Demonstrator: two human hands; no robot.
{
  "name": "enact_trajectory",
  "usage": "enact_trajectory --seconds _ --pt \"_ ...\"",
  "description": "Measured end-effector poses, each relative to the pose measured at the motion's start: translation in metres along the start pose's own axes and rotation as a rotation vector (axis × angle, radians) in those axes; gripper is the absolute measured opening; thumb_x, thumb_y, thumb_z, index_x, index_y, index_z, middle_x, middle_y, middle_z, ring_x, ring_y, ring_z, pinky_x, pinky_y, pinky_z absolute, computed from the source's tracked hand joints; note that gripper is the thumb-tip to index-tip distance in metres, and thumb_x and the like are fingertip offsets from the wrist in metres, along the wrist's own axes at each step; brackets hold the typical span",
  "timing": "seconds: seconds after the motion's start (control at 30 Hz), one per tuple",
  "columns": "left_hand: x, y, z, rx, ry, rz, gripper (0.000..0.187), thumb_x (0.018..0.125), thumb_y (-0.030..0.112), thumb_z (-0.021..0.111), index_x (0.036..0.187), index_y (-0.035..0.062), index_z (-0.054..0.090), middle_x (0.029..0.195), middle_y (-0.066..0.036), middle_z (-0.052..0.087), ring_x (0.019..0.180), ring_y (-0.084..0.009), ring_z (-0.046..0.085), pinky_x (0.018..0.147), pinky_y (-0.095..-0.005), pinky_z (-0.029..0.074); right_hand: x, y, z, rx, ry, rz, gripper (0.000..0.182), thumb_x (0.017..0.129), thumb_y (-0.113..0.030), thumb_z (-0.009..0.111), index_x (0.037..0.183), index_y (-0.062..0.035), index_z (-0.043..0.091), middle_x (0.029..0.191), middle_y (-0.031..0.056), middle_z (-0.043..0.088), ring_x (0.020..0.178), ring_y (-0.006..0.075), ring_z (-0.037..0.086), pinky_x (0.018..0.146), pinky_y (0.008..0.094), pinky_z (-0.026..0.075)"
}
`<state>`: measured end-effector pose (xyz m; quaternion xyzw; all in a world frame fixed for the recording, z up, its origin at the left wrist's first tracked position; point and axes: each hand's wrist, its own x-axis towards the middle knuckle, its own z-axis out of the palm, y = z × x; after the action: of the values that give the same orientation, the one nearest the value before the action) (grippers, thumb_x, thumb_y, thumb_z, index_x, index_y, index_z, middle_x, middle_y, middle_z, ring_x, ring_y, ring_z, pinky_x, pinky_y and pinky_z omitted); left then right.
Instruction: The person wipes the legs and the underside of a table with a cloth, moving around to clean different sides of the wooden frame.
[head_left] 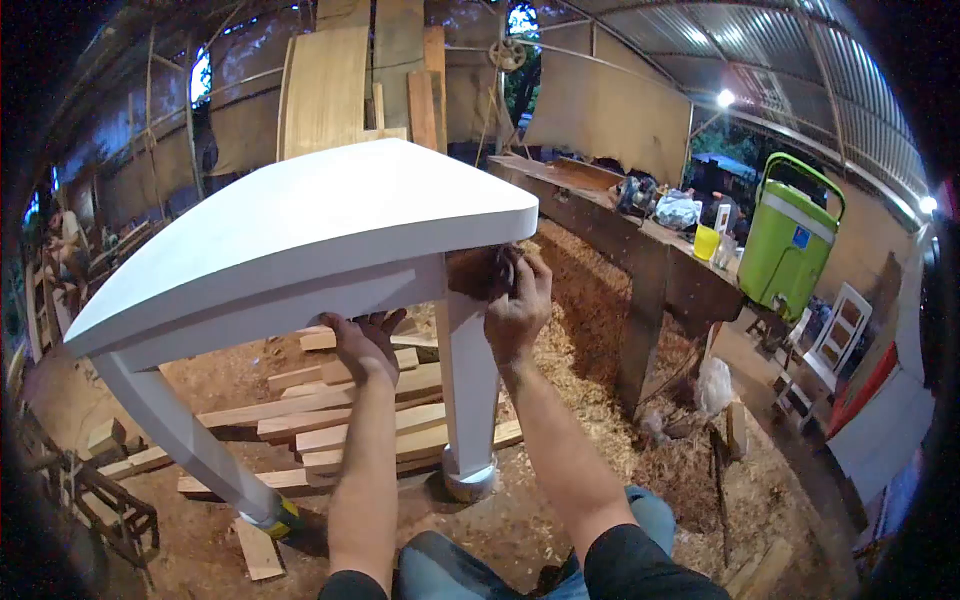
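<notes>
White table [300,205] stands on the dirt floor [412,500] before a person, two legs [468,380] plainly showing. Fingers spread, the left hand [367,348] meets the lower edge of the rail [290,315], apparently steadying it; the right hand [520,302] pinches one dark scrap [505,268], too shadowed to identify, beneath a corner. Behind lie at least six timber strips [305,424]; rightward, the surface [655,242] carries one green cooler [790,245] and one yellow cup [706,242].
</notes>
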<state>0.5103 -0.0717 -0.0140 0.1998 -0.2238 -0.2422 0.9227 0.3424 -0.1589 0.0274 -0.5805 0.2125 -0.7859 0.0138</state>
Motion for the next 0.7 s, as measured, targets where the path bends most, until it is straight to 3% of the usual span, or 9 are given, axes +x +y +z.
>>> enact_trajectory --seconds 0.1,0.27,0.37,0.43,0.5,0.53,0.63,0.7 --pt "-0.001 0.003 0.002 -0.008 -0.012 -0.021 0.068 0.101 0.064 0.024 0.146 0.0150 0.034 0.141 -0.013 0.048 0.119 -0.0323 0.055 0.087 -0.0506 0.051 -0.001 -0.002 0.005 0.014 -0.036 -0.072 0.021 0.087 -0.003 0.065 0.107 -0.0014 0.070 0.109 0.0182 0.064 0.102 0.0331 0.064 0.087 0.0405 0.053" --pt "-0.010 0.010 0.016 0.034 0.058 -0.022 0.072 0.099 0.067 0.024 0.147 0.0137 0.035 0.139 -0.013 0.050 0.118 -0.0309 0.056 0.089 -0.0498 0.052 -0.008 0.004 -0.001 0.030 -0.014 0.000 0.022 0.083 0.001 0.066 0.105 0.0001 0.069 0.110 0.0186 0.064 0.098 0.0332 0.063 0.087 0.0410 0.053" --pt "-0.009 0.008 0.008 0.017 0.026 -0.022 0.072 0.100 0.067 0.024 0.146 0.0131 0.035 0.139 -0.013 0.050 0.118 -0.0294 0.056 0.089 -0.0486 0.053 -0.021 -0.018 0.005 0.155 -0.165 -0.029 0.028 0.079 0.004 0.065 0.106 0.0002 0.069 0.109 0.0181 0.064 0.100 0.0329 0.063 0.086 0.0406 0.053" --pt "-0.014 0.013 0.018 0.019 0.061 -0.038 0.072 0.100 0.066 0.024 0.146 0.0124 0.036 0.139 -0.013 0.050 0.115 -0.0286 0.057 0.089 -0.0473 0.054 -0.046 -0.023 0.001 0.063 -0.252 -0.140 0.033 0.077 0.002 0.064 0.110 -0.0003 0.067 0.114 0.0209 0.060 0.099 0.0370 0.062 0.087 0.0407 0.053" --pt "-0.024 0.023 0.041 0.053 0.191 -0.027 0.071 0.100 0.066 0.023 0.145 0.0124 0.037 0.138 -0.013 0.050 0.114 -0.0285 0.057 0.088 -0.0473 0.054 -0.051 -0.014 -0.008 0.193 -0.212 0.039 0.034 0.076 0.005 0.061 0.109 -0.0014 0.067 0.112 0.0192 0.060 0.094 0.0369 0.063 0.085 0.0411 0.053" --pt "-0.015 0.014 0.022 0.021 0.119 -0.048 0.069 0.101 0.064 0.023 0.146 0.0137 0.036 0.138 -0.013 0.050 0.115 -0.0294 0.056 0.088 -0.0491 0.053 -0.049 -0.011 -0.010 0.091 -0.204 0.149 0.035 0.074 0.006 0.060 0.108 -0.0010 0.067 0.111 0.0186 0.059 0.093 0.0371 0.062 0.085 0.0406 0.053" --pt "-0.009 0.010 0.013 0.005 0.014 -0.019 0.068 0.101 0.064 0.023 0.146 0.0148 0.036 0.133 -0.012 0.052 0.108 -0.0288 0.057 0.087 -0.0501 0.052 -0.039 -0.023 -0.003 0.118 -0.189 0.039 0.037 0.073 0.007 0.059 0.107 -0.0012 0.067 0.110 0.0183 0.059 0.094 0.0365 0.061 0.085 0.0400 0.052" --pt "-0.010 0.007 0.011 -0.017 0.050 -0.023 0.068 0.101 0.065 0.024 0.146 0.0153 0.035 0.132 -0.012 0.052 0.109 -0.0288 0.055 0.086 -0.0494 0.053 -0.056 -0.024 -0.005 0.117 -0.289 -0.067 0.039 0.074 0.008 0.057 0.110 -0.0019 0.067 0.111 0.0199 0.058 0.100 0.0361 0.060 0.088 0.0402 0.051"
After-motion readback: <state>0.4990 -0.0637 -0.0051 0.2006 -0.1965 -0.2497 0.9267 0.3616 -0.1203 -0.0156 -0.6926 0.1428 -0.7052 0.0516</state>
